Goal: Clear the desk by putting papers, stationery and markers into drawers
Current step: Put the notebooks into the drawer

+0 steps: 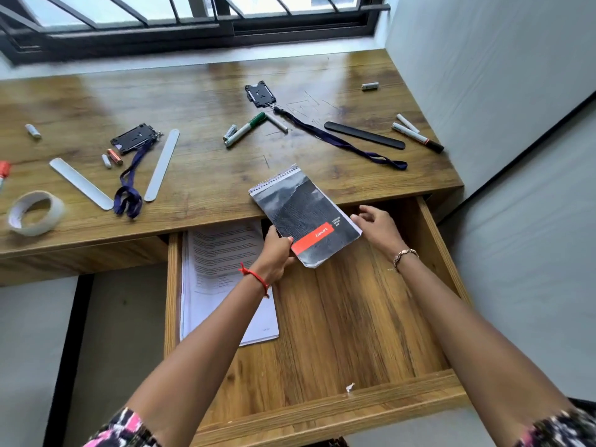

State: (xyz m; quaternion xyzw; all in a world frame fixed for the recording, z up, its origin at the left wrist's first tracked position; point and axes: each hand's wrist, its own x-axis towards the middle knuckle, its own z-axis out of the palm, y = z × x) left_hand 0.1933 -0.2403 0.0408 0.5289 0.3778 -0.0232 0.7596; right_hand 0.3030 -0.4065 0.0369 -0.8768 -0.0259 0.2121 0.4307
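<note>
Head view | left hand (277, 253) is gripping the spiral notepad (303, 214) by its lower-left edge | right hand (379, 227) is hovering just beside the pad's right edge, fingers loosely spread, holding nothing | notepad is hanging tilted over the open drawer (354, 317), near papers (219, 279) lying inside | green marker (246, 127) is lying on the desk (193, 91)

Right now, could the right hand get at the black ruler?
Probably yes. The right hand is open and empty, and the ruler lies on the desk beyond it, uncovered. Only a flat lanyard lies between.
</note>
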